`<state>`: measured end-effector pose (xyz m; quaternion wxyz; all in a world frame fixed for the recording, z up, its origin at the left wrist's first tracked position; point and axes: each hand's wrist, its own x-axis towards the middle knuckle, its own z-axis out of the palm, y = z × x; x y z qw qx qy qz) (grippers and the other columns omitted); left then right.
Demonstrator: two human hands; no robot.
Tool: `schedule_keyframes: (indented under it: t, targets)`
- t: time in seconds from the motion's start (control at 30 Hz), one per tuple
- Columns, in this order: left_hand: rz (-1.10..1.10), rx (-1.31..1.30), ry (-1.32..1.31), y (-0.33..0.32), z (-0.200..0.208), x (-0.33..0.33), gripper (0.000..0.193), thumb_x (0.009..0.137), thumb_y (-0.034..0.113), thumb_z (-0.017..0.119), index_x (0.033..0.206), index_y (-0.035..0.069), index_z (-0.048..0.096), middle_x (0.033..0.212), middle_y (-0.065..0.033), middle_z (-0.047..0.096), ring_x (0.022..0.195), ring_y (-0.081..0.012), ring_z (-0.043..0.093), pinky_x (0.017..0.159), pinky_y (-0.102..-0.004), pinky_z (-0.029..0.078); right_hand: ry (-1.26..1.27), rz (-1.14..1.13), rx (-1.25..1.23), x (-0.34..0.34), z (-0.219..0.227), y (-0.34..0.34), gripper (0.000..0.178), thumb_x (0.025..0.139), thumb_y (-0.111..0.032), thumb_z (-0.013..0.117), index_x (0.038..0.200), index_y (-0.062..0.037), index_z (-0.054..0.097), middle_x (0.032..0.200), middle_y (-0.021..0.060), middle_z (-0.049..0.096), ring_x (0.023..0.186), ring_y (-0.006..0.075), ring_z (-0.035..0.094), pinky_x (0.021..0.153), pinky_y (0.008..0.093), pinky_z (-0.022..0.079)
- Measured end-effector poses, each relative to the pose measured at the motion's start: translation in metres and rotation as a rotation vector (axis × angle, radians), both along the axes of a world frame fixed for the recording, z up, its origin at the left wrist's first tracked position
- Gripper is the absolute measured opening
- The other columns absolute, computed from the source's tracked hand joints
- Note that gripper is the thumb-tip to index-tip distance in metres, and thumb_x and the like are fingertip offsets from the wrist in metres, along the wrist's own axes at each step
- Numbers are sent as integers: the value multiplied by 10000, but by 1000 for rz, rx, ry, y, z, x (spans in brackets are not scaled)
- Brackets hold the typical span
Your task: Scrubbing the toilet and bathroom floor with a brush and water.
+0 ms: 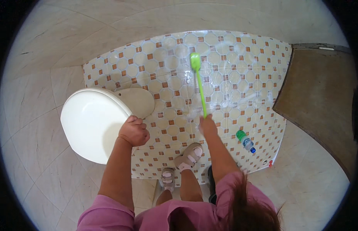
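Note:
My right hand [208, 125] is closed around the end of a long-handled green brush [201, 90]. The brush stretches away from me, its rounded head [195, 61] down on the patterned tile floor [175, 129]. Whitish wet streaks and shine surround that head; its bristles are hidden. At the left, my left hand [134, 131] is curled into a fist at the edge of a white oval bathroom fixture [88, 123]. A pale foot [138, 101] shows on the floor beside the fixture. I cannot tell whether it is a toilet or a washbasin.
A clear bottle [247, 143] with a green end and blue cap lies on the tiles at right. Farther right hangs a brown door [315, 92]. Marbled walls [148, 19] enclose the floor. My sandalled feet [191, 154] stand near; something dark [211, 184] is beside my leg.

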<state>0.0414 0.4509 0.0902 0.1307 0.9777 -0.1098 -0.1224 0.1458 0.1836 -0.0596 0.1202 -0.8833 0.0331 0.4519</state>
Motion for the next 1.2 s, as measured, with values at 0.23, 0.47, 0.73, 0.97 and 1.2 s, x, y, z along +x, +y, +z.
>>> schedule_keyframes:
  t: [0.23, 0.47, 0.73, 0.97, 1.2]
  targets:
    - [-5, 0, 74, 3, 5, -1, 152, 589, 228, 523, 461, 151, 552, 567, 64, 518, 664, -105, 462, 739, -267, 326, -293, 275, 22, 8, 40, 19, 398, 830, -381, 295, 936, -15, 410, 762, 219, 561, 729, 391, 538, 665, 470, 418]
    - [-9, -22, 93, 3, -5, -3, 184, 608, 258, 508, 468, 149, 558, 582, 56, 526, 675, -101, 463, 747, -266, 316, -336, 56, -214, 115, 24, 12, 401, 841, -352, 290, 923, 12, 437, 852, 244, 550, 806, 370, 543, 678, 454, 431]
    - [-11, -47, 74, 8, -5, -10, 179, 606, 257, 510, 460, 162, 549, 563, 56, 516, 674, -106, 458, 737, -264, 310, -147, 445, -59, 56, 9, 87, 395, 830, -363, 296, 947, -11, 431, 876, 217, 558, 850, 370, 532, 747, 445, 416]
    - [-29, -104, -26, 2, -6, -1, 155, 569, 224, 537, 430, 155, 526, 512, 58, 473, 625, -108, 456, 703, -265, 338, -291, -31, -102, 76, -12, 48, 409, 832, -370, 290, 929, 4, 424, 877, 233, 549, 828, 377, 532, 724, 455, 417]
    - [-39, -48, 15, 6, -1, -2, 167, 601, 237, 521, 459, 152, 541, 550, 59, 520, 635, -110, 458, 718, -273, 322, -65, 239, -238, 3, 34, -19, 287, 833, -312, 317, 895, -39, 382, 854, 218, 565, 795, 336, 562, 678, 432, 441]
